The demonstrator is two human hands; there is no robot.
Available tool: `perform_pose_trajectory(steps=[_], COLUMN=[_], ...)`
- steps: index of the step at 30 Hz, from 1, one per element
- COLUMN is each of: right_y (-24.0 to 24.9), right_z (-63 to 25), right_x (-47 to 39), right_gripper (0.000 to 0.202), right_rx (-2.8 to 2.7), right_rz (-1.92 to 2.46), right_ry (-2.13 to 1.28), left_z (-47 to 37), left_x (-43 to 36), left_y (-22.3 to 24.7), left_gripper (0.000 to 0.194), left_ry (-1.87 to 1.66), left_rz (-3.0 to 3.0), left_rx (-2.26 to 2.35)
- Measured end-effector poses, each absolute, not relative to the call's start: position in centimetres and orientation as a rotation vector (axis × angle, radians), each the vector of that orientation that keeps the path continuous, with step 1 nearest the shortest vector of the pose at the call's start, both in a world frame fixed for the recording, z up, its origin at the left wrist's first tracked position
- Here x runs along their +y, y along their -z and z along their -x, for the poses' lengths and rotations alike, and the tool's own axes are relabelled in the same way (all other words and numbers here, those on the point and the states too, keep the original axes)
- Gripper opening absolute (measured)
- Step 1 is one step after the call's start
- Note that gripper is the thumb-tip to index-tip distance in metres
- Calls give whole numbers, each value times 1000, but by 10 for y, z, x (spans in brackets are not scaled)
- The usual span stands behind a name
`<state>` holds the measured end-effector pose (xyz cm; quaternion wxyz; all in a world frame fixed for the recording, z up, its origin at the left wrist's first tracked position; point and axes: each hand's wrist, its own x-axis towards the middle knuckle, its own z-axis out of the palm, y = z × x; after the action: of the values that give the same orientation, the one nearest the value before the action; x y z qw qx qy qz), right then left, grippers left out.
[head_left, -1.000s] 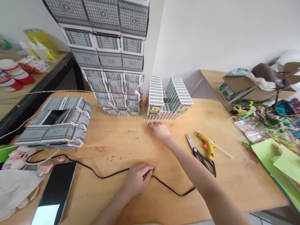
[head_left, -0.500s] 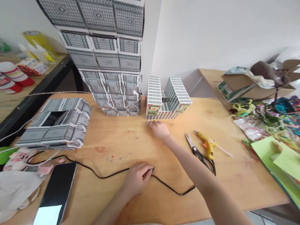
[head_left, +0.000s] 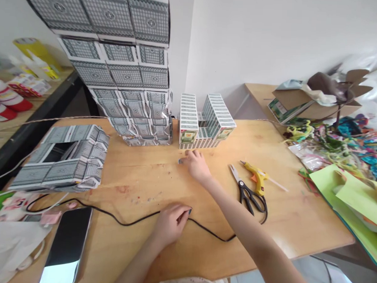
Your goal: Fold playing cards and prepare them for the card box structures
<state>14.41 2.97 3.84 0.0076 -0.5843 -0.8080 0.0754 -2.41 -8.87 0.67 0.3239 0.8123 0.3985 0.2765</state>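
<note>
My left hand (head_left: 172, 224) rests on the wooden table, its fingers curled closed. A black cord (head_left: 123, 224) runs beneath it and comes out by the thumb; what the fingers hold, if anything, is hidden. My right hand (head_left: 197, 164) is just in front of a U-shaped structure (head_left: 204, 136) made of green-and-white card boxes. Its thumb and fingers are apart, with nothing seen between them. Left of that structure rises a tall stack (head_left: 143, 102) of grey patterned card boxes. A flat frame (head_left: 64, 170) of similar grey boxes, with a square opening, lies at the left.
Black-handled scissors (head_left: 247, 193) and a yellow glue gun (head_left: 259, 179) lie right of my right forearm. A phone (head_left: 69, 232) lies at the front left. Green paper (head_left: 332, 192), coloured scraps (head_left: 333, 142) and a cardboard box (head_left: 322, 111) are at the right.
My right hand has drawn back slightly from the U-shaped structure and its thumb and fingers have spread. The whole view has shifted a little. My left hand stays on the table.
</note>
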Motion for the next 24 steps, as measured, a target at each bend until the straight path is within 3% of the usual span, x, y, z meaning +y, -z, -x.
perform_pose_trajectory(steps=[9, 15, 18, 24], right_y=[-12, -19, -22, -18], right_z=[-138, -132, -145, -169], right_x=[64, 29, 16, 37], right_gripper=[37, 29, 34, 49], right_rx=[-2264, -2496, -2474, -2073], right_rz=[1937, 1587, 1395, 1884], right_ry=[-261, -454, -582, -421], left_z=[24, 24, 24, 25], left_x=[-89, -89, -88, -89], left_y=[-6, -6, -5, -6], left_gripper=[18, 18, 18, 16], left_ry=[-719, -721, -723, -714], left_rz=[-2129, -2133, -2130, -2127], left_rx=[1062, 1047, 1041, 1048])
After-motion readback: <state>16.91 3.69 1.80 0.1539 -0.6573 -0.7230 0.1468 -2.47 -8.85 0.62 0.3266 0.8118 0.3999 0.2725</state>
